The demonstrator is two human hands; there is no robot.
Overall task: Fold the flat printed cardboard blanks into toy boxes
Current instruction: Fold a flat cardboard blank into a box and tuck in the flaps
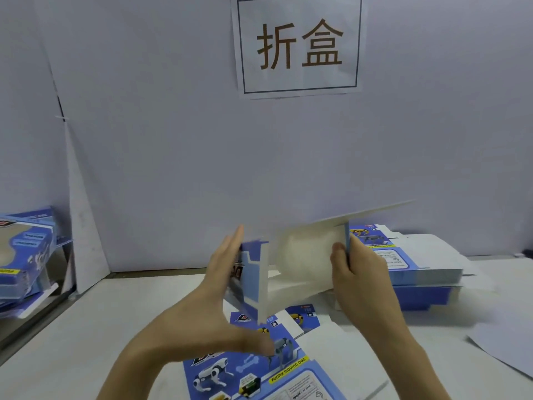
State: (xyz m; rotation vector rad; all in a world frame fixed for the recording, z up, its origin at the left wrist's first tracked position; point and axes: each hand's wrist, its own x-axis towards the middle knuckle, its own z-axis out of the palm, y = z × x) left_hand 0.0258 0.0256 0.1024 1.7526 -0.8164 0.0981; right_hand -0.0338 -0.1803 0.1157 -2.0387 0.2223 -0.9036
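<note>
One blank [302, 255] is held up above the middle of the desk [86, 327], partly erected: the left hand [213, 284], fingers straight and flat, presses its blue side panel inward, while the right hand [354, 272] pinches the opposite panel between curled fingers and thumb. Judged step: squaring the sleeve; the next move calls for closing both sides until the creases set, then tucking the end flaps. Motion blur smears the white inner face and upper flap, so their state cannot be told; a flat blank [259, 370] at the near edge is cut off, and the stack [418, 272] toward the far right corner is partly hidden.
</note>
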